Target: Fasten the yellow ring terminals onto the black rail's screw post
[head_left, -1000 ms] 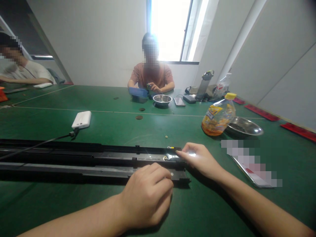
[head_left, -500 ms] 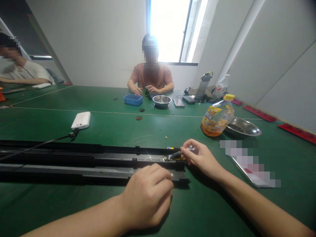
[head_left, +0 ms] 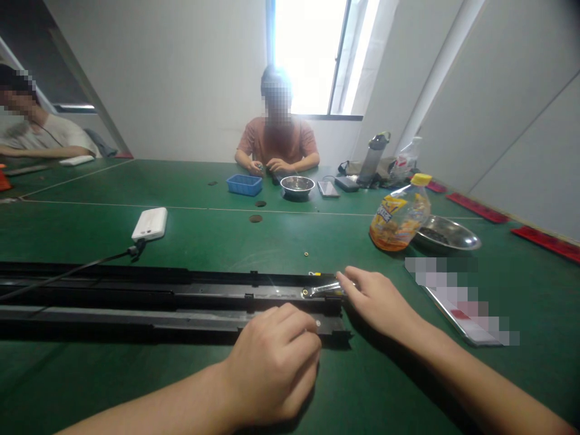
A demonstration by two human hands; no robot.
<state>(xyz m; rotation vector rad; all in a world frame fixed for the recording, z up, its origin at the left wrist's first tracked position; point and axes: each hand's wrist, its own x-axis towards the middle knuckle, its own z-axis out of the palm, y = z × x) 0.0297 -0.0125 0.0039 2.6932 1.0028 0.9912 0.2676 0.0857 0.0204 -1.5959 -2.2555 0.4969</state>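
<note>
A shiny metal wrench (head_left: 327,287) lies low over the right end of the rear black rail (head_left: 212,291). Its head sits at a small brass-coloured nut (head_left: 305,292); whether it is around the nut or just touching I cannot tell. My right hand (head_left: 378,302) is closed on the handle end of the wrench, its grip partly hidden. Nearer me, my left hand (head_left: 278,362) is curled with fingers bent at the front black rail (head_left: 199,329), by a small pale round piece (head_left: 318,324). Whatever those fingers hold is out of sight.
A brass ring (head_left: 306,254) lies behind the rails. To the right stand a yellow-capped bottle (head_left: 394,217), a steel bowl (head_left: 457,235) and a flat pixelated item (head_left: 457,308). A white box (head_left: 150,223) with a black cable sits left. Across the table (head_left: 203,235), a person works near a blue basket (head_left: 244,186).
My right hand has shifted slightly down and right, its fingers lower over the wrench handle, and the wrench lies flatter. My left hand stays at the front rail.
</note>
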